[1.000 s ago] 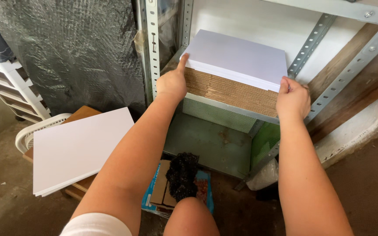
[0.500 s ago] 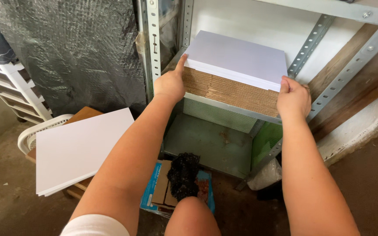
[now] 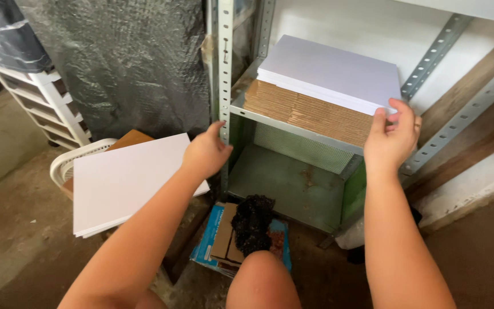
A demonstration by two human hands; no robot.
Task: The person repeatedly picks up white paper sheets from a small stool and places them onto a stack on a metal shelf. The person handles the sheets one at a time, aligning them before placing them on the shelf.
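A stack of white sheets lies on a pile of brown cardboard on a metal shelf. My right hand grips the front right corner of the white stack, fingers over its top edge. My left hand is off the shelf, lowered to the left, hovering with fingers loosely curled over the right edge of a second white stack. That second stack rests on a brown board over a white basket.
Perforated metal uprights frame the shelf unit. Below it stands a green metal compartment. A blue flat box with cardboard and a black clump lies on the floor near my knee. Bubble wrap and a white rack stand at left.
My left hand has let go of the shelf stack's left corner and dropped down-left toward the lower white stack. My right hand stays on the right corner.
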